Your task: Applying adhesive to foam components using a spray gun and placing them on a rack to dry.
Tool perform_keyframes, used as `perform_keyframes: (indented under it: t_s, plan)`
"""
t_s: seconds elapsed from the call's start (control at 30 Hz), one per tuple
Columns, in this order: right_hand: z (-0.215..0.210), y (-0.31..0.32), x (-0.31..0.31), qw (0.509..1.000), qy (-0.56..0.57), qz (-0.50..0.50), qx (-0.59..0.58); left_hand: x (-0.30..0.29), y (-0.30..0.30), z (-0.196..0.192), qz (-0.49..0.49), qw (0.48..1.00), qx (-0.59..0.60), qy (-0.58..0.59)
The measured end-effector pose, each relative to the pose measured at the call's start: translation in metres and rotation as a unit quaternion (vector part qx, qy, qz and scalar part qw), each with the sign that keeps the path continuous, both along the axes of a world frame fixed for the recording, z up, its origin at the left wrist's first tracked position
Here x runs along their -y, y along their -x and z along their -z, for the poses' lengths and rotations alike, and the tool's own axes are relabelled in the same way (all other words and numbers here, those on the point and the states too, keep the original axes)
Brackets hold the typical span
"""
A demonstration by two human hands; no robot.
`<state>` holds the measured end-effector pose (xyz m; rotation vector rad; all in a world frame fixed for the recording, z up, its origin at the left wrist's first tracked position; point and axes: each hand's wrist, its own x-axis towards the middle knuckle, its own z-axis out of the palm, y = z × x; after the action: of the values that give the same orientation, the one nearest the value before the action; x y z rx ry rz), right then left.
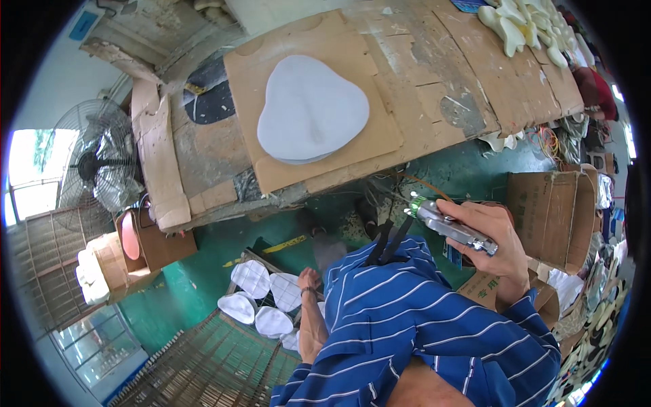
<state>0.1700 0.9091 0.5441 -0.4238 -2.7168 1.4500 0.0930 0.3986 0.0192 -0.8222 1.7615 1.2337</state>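
Note:
My right hand (494,234) is closed around a silver spray gun (456,229) with a green front end, held over the floor just off the table's near edge. A white, rounded three-lobed pad (312,108) lies flat on a brown cardboard sheet (383,132) on the table. Low at my left side, my left hand (309,279) is beside a white pad (285,293) on a wire rack (261,261). Its fingers are too small and partly hidden to show whether they grip anything. Several similar white pads (249,278) rest on that rack.
The worn, cardboard-covered table (427,81) spans the view, with several cream moulded pieces (519,27) at its far right. A large fan (95,163) stands left. An open carton (549,217) is at right, bamboo-like racks (203,359) at lower left. An orange hose (424,182) runs near the gun.

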Motion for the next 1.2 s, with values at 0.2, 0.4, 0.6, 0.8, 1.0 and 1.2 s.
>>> perform_keyframes:
  t_s: [0.2, 0.4, 0.6, 0.8, 1.0, 1.2]
  plan:
    - [0.010, 0.049, 0.006, 0.998, -0.011, -0.031, -0.055, -0.079, 0.084, -0.039, 0.038, 0.955, -0.294, 0.003]
    - [0.012, 0.077, 0.001, 0.994, -0.054, 0.026, -0.086, -0.241, 0.201, -0.146, 0.303, 0.748, -0.586, 0.067]
    - [0.012, 0.079, -0.001, 0.984, -0.091, 0.105, -0.115, -0.358, 0.301, -0.180, 0.522, 0.602, -0.587, 0.145]
    - [0.005, 0.063, 0.000, 0.986, -0.082, 0.129, -0.073, -0.367, 0.291, -0.160, 0.541, 0.622, -0.529, 0.201]
    - [0.003, 0.057, 0.006, 0.983, -0.075, 0.135, -0.096, -0.376, 0.295, -0.168, 0.542, 0.634, -0.511, 0.208]
    - [-0.004, 0.043, 0.013, 0.981, -0.095, 0.139, -0.101, -0.324, 0.284, -0.196, 0.395, 0.681, -0.611, 0.083]
